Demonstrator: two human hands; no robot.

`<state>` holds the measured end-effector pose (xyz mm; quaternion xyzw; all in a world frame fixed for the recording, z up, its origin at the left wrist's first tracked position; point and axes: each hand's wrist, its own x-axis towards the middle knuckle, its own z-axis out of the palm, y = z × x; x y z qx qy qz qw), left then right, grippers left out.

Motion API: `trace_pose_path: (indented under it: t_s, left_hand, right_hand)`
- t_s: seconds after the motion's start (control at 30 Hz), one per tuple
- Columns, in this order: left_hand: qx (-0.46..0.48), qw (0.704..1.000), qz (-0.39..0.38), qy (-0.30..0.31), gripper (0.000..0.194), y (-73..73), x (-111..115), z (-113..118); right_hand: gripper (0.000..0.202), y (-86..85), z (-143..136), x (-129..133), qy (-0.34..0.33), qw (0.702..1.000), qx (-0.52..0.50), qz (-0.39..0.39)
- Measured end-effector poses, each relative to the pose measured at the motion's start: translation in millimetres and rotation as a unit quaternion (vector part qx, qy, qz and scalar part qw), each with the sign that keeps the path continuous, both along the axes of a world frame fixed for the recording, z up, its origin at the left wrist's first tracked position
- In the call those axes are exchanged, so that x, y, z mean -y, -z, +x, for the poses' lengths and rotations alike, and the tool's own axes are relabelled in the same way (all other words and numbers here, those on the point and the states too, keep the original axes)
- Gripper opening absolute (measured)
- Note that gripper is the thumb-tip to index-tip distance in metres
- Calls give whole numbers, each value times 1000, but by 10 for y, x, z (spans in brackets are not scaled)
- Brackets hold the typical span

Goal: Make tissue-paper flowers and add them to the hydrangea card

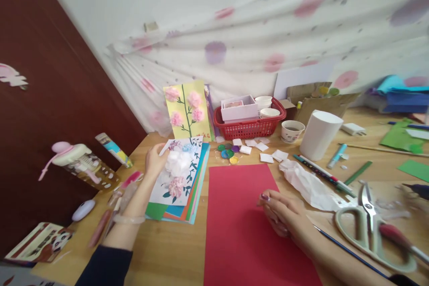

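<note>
My left hand (157,157) pinches the upper left edge of a white paper picture (157,192) decorated with cotton-ball flowers and painted dark leaves. Beneath the picture lies a stack of coloured paper (197,196) in blue, orange, green and pink. Over the right part of a red sheet of paper (234,214) is my right hand (281,212), its fingers loosely curled and no object visible in them. A thin blue paintbrush (348,250) lies beside my right forearm. Farther right are scissors (365,228) with pale handles.
A red basket (248,130) holds a white box and paper cups. Paint pots (228,153), white foam squares (266,157), a cup of dark liquid (292,132) and a paper roll (321,136) stand behind the red sheet. A drink bottle (85,165) is at left.
</note>
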<state>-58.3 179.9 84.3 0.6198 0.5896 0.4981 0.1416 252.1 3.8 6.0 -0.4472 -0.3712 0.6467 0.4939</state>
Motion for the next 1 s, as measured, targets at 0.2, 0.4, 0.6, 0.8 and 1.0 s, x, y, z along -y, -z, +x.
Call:
trace_pose_path:
  t_s: [0.2, 0.4, 0.6, 0.8, 1.0]
  left_hand:
    - [-161, 964, 103, 184, 5, 154, 845, 768]
    - [-229, 870, 130, 416, 25, 449, 1456, 1464]
    - [-163, 891, 104, 412, 11, 545, 1437, 1473]
    - [-97, 906, 44, 410, 13, 533, 1379, 1347]
    - [-45, 905, -39, 421, 15, 562, 1321, 1290]
  right_hand:
    - [40, -196, -17, 6, -34, 942, -301, -144]
    - [51, -138, -37, 37, -50, 905, -394, -150]
    - [45, -136, 1, -8, -34, 904, -387, -179]
    - [37, -100, 45, -39, -74, 917, -363, -149]
    - [39, -80, 57, -1, -86, 937, -310, -138]
